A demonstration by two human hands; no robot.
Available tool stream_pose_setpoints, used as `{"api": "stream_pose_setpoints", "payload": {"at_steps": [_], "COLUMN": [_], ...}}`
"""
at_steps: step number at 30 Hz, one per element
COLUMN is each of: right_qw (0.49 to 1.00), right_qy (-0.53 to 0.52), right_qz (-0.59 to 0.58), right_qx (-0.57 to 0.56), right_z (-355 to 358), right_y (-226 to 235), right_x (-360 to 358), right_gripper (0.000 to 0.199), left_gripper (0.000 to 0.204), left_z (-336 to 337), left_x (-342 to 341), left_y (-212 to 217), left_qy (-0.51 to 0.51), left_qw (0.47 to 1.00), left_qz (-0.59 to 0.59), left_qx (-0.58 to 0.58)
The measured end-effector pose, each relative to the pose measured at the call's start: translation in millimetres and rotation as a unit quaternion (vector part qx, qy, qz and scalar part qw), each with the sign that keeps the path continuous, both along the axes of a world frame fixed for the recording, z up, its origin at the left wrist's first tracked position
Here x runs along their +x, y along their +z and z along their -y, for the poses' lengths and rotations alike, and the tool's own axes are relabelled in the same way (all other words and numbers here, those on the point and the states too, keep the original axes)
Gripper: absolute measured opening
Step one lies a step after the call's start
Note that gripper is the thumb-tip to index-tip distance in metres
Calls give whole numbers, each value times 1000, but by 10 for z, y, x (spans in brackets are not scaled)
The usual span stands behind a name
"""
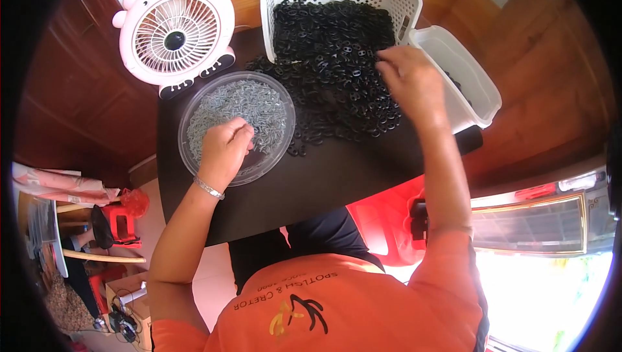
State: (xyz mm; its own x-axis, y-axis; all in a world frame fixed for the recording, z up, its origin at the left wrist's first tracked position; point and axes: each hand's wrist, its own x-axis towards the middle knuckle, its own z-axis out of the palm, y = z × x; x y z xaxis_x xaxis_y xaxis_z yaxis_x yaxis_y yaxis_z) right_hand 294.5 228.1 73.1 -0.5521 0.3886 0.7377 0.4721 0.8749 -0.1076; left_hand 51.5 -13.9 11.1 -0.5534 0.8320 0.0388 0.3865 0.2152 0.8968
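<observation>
My left hand (pixel 228 148) is over a round clear plastic tub (pixel 186 133), near its front edge. Its fingers are curled together in a pinch, and what they hold, if anything, is hidden. Many small silver-grey metal pieces (pixel 262 102) fill the tub. At the right edge of a heap of small black ring-like parts (pixel 343 96) hovers my right hand (pixel 418 83). Thumb and fingers there are bent toward each other, and anything between them is too small to make out. The heap spreads from a tipped white perforated basket (pixel 407 3), with more black parts inside.
A translucent white bin (pixel 489 96) with a few black parts stands right of the basket. Left of it is a pink-and-white fan (pixel 175 37) behind the tub. All stand on a dark table (pixel 272 206). A red plastic stool (pixel 382 225) is below its right front.
</observation>
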Motion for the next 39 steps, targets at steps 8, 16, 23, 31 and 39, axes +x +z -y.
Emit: {"api": "stream_pose_setpoints", "payload": {"at_steps": [8, 16, 23, 31, 39], "right_qw": [977, 974, 990, 972, 957], "right_qy": [-173, -140, -130, -204, -217], "right_qz": [-35, -16, -48, 112, 157], "right_qx": [-119, -180, -5, -26, -110], "right_z": [-151, -22, 253, 587, 403], "right_y": [266, -27, 7, -616, -878], "right_x": [1244, 1270, 1145, 1463, 1496], "right_gripper": [28, 29, 14, 17, 13], "left_gripper": [20, 23, 23, 25, 22], "left_z": [157, 203, 262, 344, 386], "left_x": [83, 122, 96, 110, 141], "left_y": [22, 44, 15, 2, 18], "left_qy": [-25, -12, -4, -14, 8], "left_qw": [985, 990, 994, 995, 997], "left_qz": [-172, -141, -106, -92, -59], "left_qx": [-5, -22, -18, -31, -38]}}
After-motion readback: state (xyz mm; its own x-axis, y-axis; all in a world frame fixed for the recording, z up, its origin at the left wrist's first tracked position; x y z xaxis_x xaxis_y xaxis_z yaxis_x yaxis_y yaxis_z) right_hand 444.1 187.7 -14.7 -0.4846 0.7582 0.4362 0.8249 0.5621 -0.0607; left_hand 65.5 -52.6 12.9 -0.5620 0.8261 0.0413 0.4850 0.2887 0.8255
